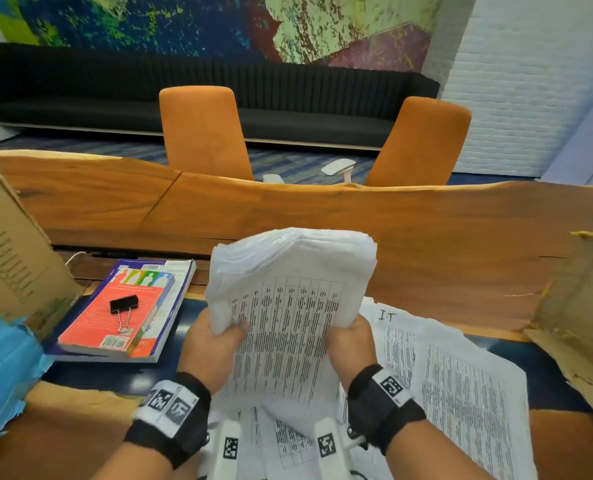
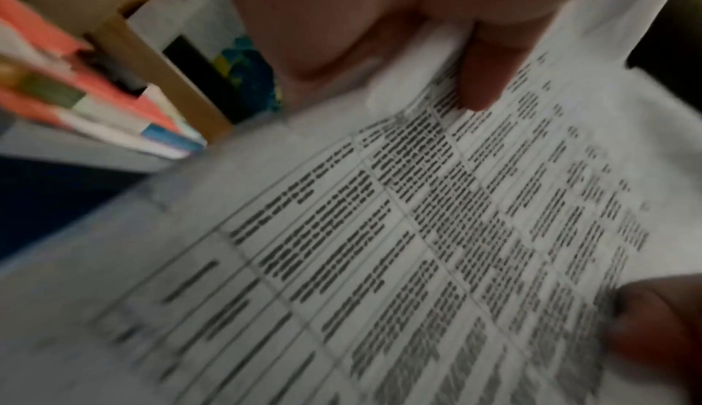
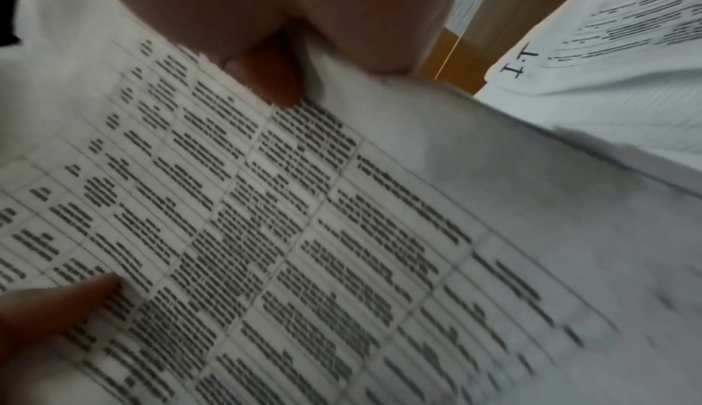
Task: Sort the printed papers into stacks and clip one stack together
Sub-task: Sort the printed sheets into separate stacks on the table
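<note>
Fingers (image 2: 490, 69) of my left hand (image 1: 215, 344) and right hand (image 1: 348, 337) clamp the thick white stack of printed papers (image 1: 288, 292) by its side edges, long axis running away from me, tilted upward above loose printed sheets (image 1: 461, 382) on the wooden table (image 1: 426, 230).
</note>
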Motion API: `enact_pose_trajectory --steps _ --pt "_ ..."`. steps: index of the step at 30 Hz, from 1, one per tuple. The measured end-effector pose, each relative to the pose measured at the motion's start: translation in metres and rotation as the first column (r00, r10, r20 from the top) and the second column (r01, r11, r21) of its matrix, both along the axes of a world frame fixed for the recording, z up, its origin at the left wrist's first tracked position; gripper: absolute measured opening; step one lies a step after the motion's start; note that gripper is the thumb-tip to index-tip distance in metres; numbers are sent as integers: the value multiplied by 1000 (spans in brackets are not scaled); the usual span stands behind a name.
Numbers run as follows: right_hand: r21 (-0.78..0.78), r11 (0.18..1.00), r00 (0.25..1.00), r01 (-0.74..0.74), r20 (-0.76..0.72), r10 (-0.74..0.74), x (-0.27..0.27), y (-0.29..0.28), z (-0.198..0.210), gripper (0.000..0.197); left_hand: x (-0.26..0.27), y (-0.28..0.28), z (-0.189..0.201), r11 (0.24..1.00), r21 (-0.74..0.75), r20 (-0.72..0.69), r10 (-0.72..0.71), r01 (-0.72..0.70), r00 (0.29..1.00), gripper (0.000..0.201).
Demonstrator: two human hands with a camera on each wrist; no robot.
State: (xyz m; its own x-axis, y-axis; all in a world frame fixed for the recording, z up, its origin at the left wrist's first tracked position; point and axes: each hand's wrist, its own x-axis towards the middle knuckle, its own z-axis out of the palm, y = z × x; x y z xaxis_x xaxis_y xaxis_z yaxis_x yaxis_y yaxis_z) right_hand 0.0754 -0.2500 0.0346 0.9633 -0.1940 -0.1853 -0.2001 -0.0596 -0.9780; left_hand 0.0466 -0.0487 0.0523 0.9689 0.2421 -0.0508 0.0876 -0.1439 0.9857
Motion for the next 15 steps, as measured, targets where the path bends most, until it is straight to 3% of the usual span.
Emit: enact_pose_trajectory --steps 4,6,7,9,11,13,15 --pt "133 951 936 -280 -184 301 -8 -11 -7 35 -4 20 -6 992 65 -114 -100 108 988 23" --pt "-21 850 823 -527 -262 504 -6 -30 -12 21 -5 33 -25 990 104 -204 -77 100 976 18" --pt "-161 799 800 -580 -301 520 0 -44 -17 15 -7 39 -37 991 102 -255 -52 80 966 18" --pt "-455 754 877 -474 -314 363 23 -88 -30 17 -12 50 -64 997 73 -386 -6 38 923 17" --pt "-650 702 948 -293 -292 125 49 -139 -39 27 -17 61 -94 998 60 -508 23 9 861 13" --pt "-795 558 949 -238 -313 -42 72 -189 -47 39 -18 76 -132 997 76 -593 60 -18 803 27" --pt "-855 407 907 -323 -402 -124 84 -227 -58 37 -17 86 -161 994 93 -632 99 -51 769 33"
